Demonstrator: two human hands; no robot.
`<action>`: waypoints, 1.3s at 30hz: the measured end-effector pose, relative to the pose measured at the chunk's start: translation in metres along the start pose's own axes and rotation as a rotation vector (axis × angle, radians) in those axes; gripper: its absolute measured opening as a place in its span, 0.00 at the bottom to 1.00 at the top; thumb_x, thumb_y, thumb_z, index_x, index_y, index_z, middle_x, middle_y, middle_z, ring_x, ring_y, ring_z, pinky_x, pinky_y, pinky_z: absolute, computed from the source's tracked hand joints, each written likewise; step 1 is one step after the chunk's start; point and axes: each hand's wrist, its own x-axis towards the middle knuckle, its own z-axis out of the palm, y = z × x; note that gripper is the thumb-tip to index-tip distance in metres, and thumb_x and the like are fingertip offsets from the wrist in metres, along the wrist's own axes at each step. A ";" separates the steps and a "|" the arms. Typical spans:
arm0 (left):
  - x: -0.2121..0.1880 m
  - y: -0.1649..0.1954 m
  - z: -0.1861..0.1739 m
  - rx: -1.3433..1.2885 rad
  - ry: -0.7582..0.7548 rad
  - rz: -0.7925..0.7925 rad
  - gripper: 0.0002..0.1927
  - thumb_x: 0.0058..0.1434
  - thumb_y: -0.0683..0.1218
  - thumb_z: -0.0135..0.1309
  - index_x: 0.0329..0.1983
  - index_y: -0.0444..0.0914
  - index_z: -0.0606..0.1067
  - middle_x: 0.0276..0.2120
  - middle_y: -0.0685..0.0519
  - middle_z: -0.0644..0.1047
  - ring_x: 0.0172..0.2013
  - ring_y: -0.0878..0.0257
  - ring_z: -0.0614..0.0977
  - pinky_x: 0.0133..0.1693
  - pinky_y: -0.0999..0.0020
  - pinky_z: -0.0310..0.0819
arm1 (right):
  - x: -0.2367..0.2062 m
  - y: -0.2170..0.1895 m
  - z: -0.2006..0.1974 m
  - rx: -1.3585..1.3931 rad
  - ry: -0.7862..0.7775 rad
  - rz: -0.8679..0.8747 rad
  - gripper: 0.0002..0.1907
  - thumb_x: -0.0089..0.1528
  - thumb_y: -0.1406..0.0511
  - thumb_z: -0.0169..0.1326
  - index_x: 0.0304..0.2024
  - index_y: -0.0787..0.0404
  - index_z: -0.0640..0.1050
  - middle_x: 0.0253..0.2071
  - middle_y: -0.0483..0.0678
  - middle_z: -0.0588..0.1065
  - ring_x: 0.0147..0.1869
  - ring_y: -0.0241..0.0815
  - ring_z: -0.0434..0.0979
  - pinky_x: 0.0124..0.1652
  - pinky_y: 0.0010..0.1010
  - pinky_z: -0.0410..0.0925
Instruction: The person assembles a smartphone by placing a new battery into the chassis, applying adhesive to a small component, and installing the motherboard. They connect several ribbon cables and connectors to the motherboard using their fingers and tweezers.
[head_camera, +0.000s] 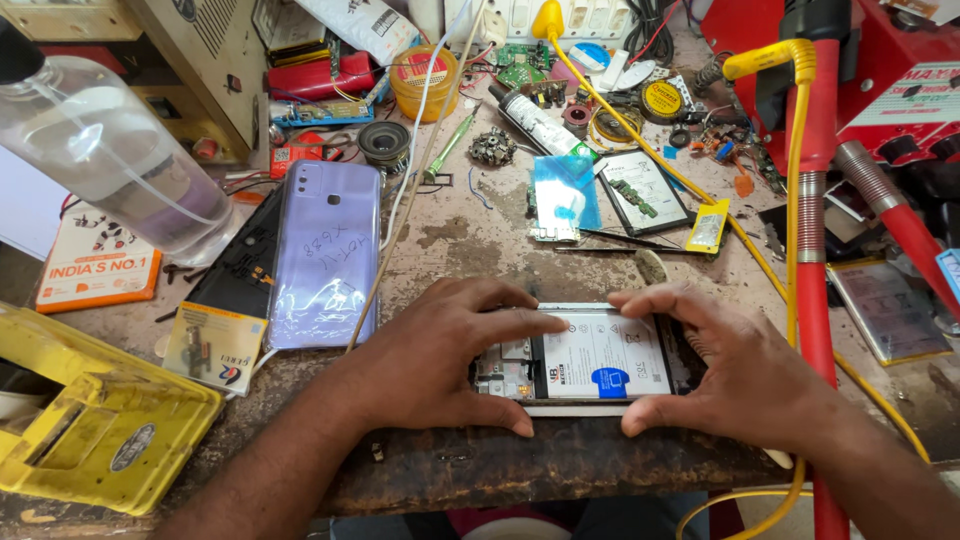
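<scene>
Step in hand looks like seating the white battery (607, 360) into the opened phone (585, 362), which lies at lower centre of the frame near the bench (480, 240) front edge. Left hand (440, 360) comes from the left, spread, index finger laid on the battery's upper left corner, thumb on the phone's lower rim. Right hand (735, 365) mirrors it on the right end, fingers spread, thumb on the lower rim. Neither pinches. Next move likely needs even downward pressure, both ends. Purple back cover (325, 255) lies apart, left of centre.
</scene>
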 end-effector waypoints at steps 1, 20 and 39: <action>0.001 0.001 0.000 -0.005 -0.002 -0.021 0.45 0.43 0.64 0.72 0.63 0.46 0.73 0.60 0.45 0.74 0.62 0.45 0.72 0.61 0.49 0.63 | -0.002 0.003 -0.002 0.001 0.007 -0.024 0.44 0.35 0.54 0.77 0.52 0.57 0.75 0.54 0.47 0.80 0.60 0.42 0.80 0.57 0.35 0.70; 0.006 -0.014 0.005 -0.101 0.061 -0.076 0.69 0.40 0.65 0.75 0.76 0.39 0.47 0.57 0.40 0.77 0.58 0.41 0.77 0.59 0.50 0.68 | 0.000 -0.002 -0.002 -0.335 -0.022 -0.643 0.28 0.58 0.44 0.63 0.52 0.54 0.80 0.59 0.47 0.76 0.64 0.46 0.76 0.69 0.55 0.58; 0.008 -0.009 0.000 -0.035 0.041 -0.141 0.63 0.47 0.59 0.71 0.77 0.40 0.46 0.59 0.43 0.75 0.59 0.41 0.74 0.60 0.50 0.64 | -0.062 0.011 -0.006 -0.886 0.354 0.068 0.11 0.56 0.58 0.63 0.39 0.54 0.84 0.40 0.44 0.81 0.43 0.45 0.81 0.46 0.39 0.72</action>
